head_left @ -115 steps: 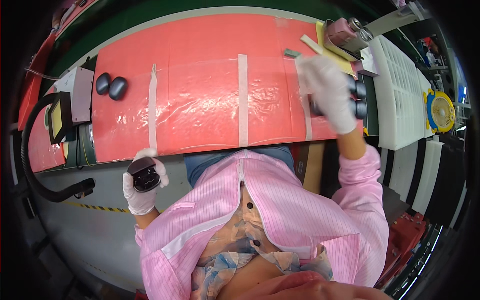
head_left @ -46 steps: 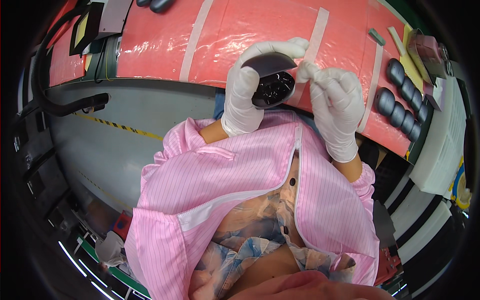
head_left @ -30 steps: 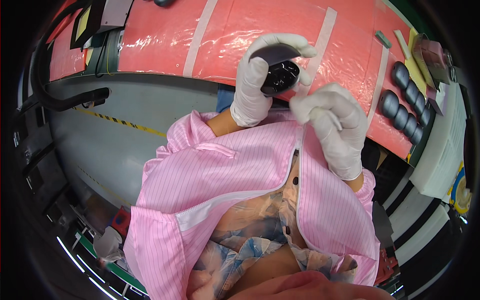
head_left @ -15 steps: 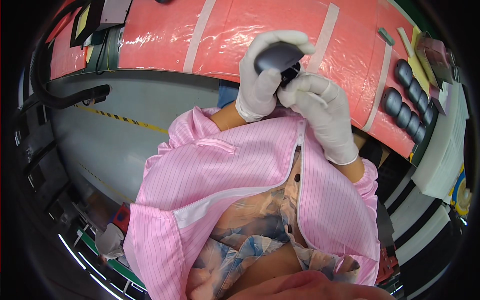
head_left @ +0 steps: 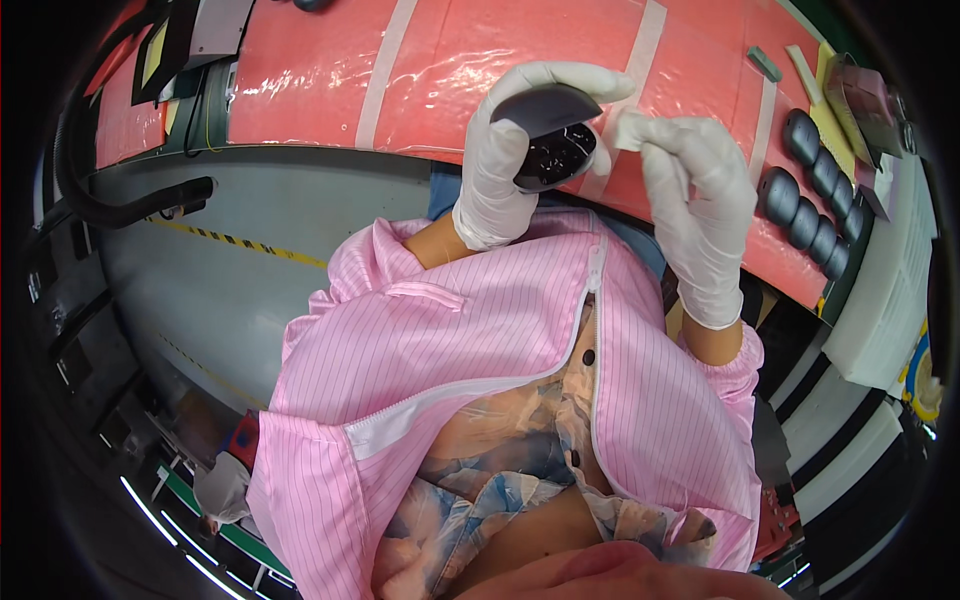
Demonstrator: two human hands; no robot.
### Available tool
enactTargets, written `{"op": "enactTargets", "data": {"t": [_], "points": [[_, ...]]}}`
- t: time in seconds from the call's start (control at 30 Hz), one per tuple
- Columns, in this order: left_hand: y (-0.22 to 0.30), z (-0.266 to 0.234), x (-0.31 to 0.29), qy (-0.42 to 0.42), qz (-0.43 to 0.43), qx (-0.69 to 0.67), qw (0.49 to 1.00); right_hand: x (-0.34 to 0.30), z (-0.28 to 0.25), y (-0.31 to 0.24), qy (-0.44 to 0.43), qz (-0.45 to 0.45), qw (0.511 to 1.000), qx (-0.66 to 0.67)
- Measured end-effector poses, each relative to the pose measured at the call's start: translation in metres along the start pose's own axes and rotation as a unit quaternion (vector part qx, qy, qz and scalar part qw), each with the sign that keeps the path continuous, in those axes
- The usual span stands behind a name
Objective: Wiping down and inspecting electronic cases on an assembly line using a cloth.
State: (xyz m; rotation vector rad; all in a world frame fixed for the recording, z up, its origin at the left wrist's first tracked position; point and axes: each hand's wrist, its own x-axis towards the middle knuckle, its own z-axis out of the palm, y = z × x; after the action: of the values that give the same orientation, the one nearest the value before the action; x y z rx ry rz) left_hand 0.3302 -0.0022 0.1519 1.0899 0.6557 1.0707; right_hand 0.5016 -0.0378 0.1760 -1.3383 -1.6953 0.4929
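Glossy red sheeting [head_left: 520, 45] is stretching across 12 o'clock of my remote view, and a ribbed black hose [head_left: 75, 160] is curving at 9. I am watching the white-gloved left hand [head_left: 482, 150] gripping an open, rounded dark-grey case [head_left: 550, 148] with a shiny black interior. It is sitting at 2 o'clock from that palm and 10 o'clock from the white-gloved right hand [head_left: 705, 190], near but apart. Those right fingers are bunching toward the thumb; I cannot tell whether they are pinching anything. Rounded dark-grey pieces [head_left: 778, 195] are lying in two rows at 3 o'clock from them.
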Motion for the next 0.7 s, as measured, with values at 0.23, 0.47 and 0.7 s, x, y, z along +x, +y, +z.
{"op": "enactTargets", "data": {"t": [0.23, 0.47, 0.7], "points": [[-0.014, 0.002, 0.002, 0.034, 0.049, 0.007, 0.998, -0.001, 0.02, -0.016, 0.038, -0.08, 0.995, 0.045], [-0.018, -0.002, -0.004, -0.054, -0.002, -0.037, 0.998, -0.004, 0.019, -0.042, -0.109, -0.008, 0.991, 0.075], [-0.007, -0.004, 0.002, 0.0, 0.008, -0.025, 1.0, -0.023, 0.007, -0.023, 0.037, 0.085, 0.983, 0.161]]}}
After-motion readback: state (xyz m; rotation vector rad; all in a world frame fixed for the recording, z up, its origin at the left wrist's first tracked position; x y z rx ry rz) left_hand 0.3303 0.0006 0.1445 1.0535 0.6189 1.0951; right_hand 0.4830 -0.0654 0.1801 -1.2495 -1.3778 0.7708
